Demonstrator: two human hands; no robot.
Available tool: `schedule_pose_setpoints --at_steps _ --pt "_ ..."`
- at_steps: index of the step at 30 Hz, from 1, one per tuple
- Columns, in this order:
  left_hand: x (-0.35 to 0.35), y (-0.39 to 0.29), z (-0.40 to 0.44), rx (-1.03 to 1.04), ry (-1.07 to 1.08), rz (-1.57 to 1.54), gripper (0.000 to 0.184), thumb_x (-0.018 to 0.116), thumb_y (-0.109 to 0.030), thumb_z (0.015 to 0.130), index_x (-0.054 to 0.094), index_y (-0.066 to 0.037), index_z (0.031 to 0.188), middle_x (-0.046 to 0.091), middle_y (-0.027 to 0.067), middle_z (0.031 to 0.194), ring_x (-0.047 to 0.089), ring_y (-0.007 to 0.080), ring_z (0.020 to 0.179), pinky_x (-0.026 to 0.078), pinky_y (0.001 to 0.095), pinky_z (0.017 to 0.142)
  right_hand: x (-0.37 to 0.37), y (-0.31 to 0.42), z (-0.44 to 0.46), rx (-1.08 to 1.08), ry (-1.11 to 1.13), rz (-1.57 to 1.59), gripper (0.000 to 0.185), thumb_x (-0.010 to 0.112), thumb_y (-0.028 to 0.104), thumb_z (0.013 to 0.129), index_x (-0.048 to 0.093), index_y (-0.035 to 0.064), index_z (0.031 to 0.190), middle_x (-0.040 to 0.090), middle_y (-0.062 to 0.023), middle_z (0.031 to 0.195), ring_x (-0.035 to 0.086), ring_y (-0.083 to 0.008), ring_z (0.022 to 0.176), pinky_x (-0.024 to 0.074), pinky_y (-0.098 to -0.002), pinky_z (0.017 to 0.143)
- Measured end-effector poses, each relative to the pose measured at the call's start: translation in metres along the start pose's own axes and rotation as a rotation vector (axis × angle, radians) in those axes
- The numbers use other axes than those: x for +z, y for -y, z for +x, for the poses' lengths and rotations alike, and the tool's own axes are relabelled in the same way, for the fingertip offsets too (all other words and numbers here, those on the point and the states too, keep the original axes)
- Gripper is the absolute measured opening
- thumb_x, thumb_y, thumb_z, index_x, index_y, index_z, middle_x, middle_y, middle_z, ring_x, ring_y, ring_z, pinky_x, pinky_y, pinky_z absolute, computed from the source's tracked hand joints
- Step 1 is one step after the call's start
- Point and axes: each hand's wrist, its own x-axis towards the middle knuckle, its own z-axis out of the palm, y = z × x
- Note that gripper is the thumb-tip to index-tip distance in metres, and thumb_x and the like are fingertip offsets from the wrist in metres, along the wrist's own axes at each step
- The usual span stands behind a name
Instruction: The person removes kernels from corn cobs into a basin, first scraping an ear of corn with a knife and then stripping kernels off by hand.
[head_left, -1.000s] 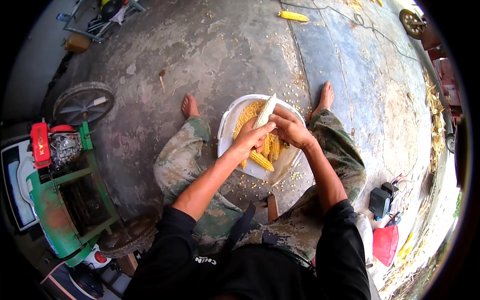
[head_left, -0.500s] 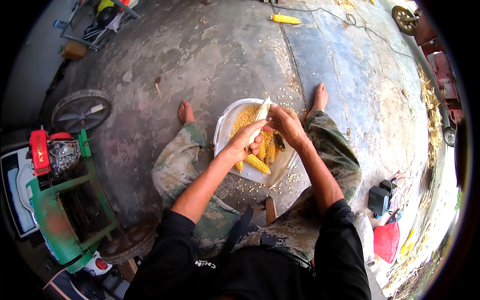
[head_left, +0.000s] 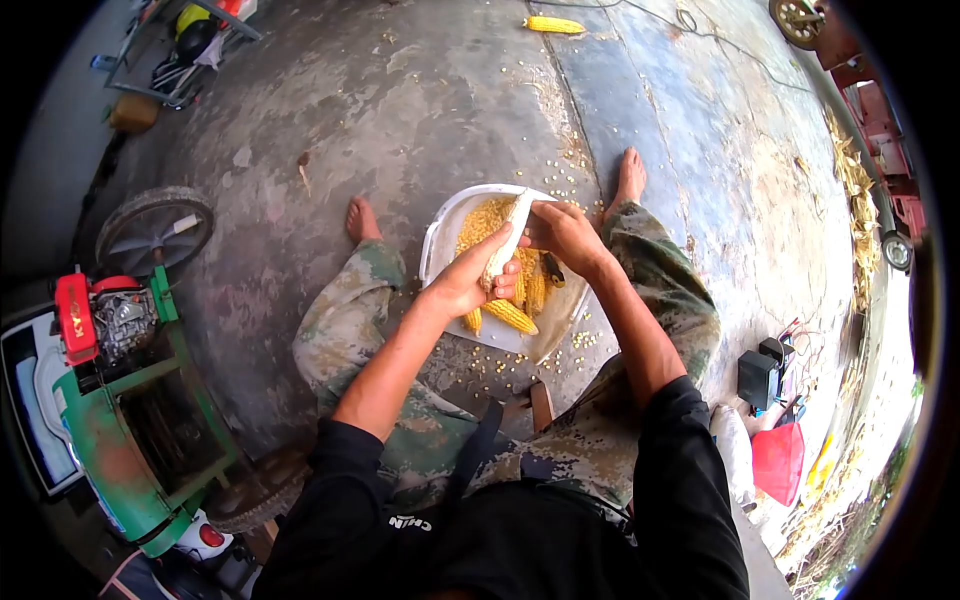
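I see a green machine (head_left: 125, 430) at far left, then the left hand (head_left: 468, 280) curled round a pale cob (head_left: 511, 240) above a white tub (head_left: 562, 312) of yellow ears (head_left: 511, 317), then the right hand (head_left: 568, 238), fingers bent beside the cob; its grip I cannot tell

A worn concrete floor (head_left: 330, 110) is marked by pale patches (head_left: 243, 156) and crossed by a dark seam (head_left: 573, 105). Upper left, it is bounded by a grey wall (head_left: 60, 150); the right edge is flooded with bright daylight (head_left: 890, 325), and dry leaves (head_left: 855, 185) are strewn there.
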Motion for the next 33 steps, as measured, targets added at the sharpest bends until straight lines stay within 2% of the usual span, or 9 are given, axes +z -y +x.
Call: schedule_pose_setpoints --at_steps 3,7,9,15,19,22,26,30,33 --pt "-0.009 0.000 0.001 0.036 0.056 -0.029 0.041 0.046 -0.039 0.102 0.053 -0.006 0.124 0.052 0.0024 0.078 0.048 0.0105 0.062 0.042 0.0269 0.057 -0.003 -0.013 0.004 -0.107 0.030 -0.110 0.042 0.052 0.002 0.093 0.050 -0.0107 0.133 0.064 -0.0171 0.116 0.067 -0.0235 0.103 0.0573 -0.0333 0.089" --pt "-0.017 0.000 0.004 0.087 0.027 0.006 0.038 0.049 -0.032 0.099 0.052 -0.006 0.126 0.056 0.0040 0.085 0.054 0.0139 0.069 0.048 0.0305 0.066 -0.001 -0.014 0.005 -0.131 -0.009 -0.223 0.044 0.057 0.000 0.090 0.050 -0.0108 0.132 0.064 -0.0153 0.117 0.066 -0.0229 0.104 0.0560 -0.0326 0.090" --pt "-0.022 0.003 0.005 0.093 -0.016 0.030 0.036 0.049 -0.032 0.099 0.053 -0.007 0.124 0.059 0.0045 0.087 0.057 0.0150 0.070 0.051 0.0318 0.068 -0.002 -0.007 0.004 -0.234 0.018 -0.541 0.047 0.061 -0.001 0.088 0.050 -0.0102 0.133 0.064 -0.0149 0.118 0.066 -0.0222 0.105 0.0542 -0.0334 0.093" --pt "-0.013 0.001 0.001 0.126 -0.136 0.085 0.026 0.057 -0.023 0.097 0.053 -0.010 0.119 0.066 0.0065 0.096 0.067 0.0178 0.082 0.058 0.0341 0.070 0.009 0.010 -0.006 -0.013 -0.068 -0.035 0.039 0.055 0.011 0.094 0.055 -0.0051 0.130 0.065 -0.0099 0.116 0.063 -0.0180 0.104 0.0525 -0.0319 0.090" --pt "-0.019 0.013 0.007 0.334 -0.331 0.551 0.049 0.068 -0.015 0.090 0.046 -0.007 0.134 0.065 0.0068 0.102 0.066 0.0137 0.088 0.056 0.0291 0.071 0.003 0.008 -0.002 -0.087 -0.120 -0.283 0.051 0.066 0.027 0.091 0.055 -0.0055 0.129 0.065 -0.0081 0.103 0.060 -0.0113 0.086 0.0505 -0.0251 0.072" --pt "-0.057 0.024 0.030 0.680 -0.478 1.177 0.049 0.071 -0.006 0.085 0.052 -0.003 0.130 0.066 0.0083 0.105 0.064 0.0129 0.085 0.053 0.0277 0.073 0.002 0.008 -0.005 -0.173 -0.113 -0.370 0.036 0.072 0.027 0.089 0.064 -0.0054 0.102 0.066 -0.0073 0.080 0.062 -0.0138 0.065 0.0515 -0.0267 0.059" --pt "-0.044 0.016 0.026 0.552 -0.498 1.150 0.037 0.073 -0.007 0.083 0.060 0.005 0.115 0.068 0.0075 0.096 0.063 0.0130 0.081 0.053 0.0283 0.073 0.006 0.011 -0.008 -0.256 -0.164 -0.274 0.029 0.067 0.019 0.088 0.063 -0.0056 0.102 0.065 -0.0093 0.081 0.064 -0.0151 0.067 0.0535 -0.0285 0.058" --pt "0.004 0.006 0.007 0.241 -0.366 0.815 0.027 0.073 -0.021 0.088 0.063 0.000 0.102 0.065 0.0035 0.077 0.060 0.0106 0.062 0.048 0.0264 0.053 0.007 0.018 -0.010 -0.339 -0.142 -0.185 0.035 0.060 0.020 0.087 0.058 -0.0023 0.114 0.069 -0.0079 0.090 0.063 -0.0129 0.077 0.0503 -0.0267 0.064" --pt "0.015 -0.003 -0.003 0.115 -0.285 0.680 0.025 0.074 -0.027 0.089 0.060 -0.006 0.094 0.057 -0.0021 0.070 0.053 0.0063 0.055 0.041 0.0225 0.046 0.001 0.020 -0.006 -0.369 -0.063 -0.031 0.024 0.059 0.019 0.088 0.055 0.0030 0.105 0.070 -0.0069 0.093 0.055 -0.0096 0.067 0.0447 -0.0247 0.057"
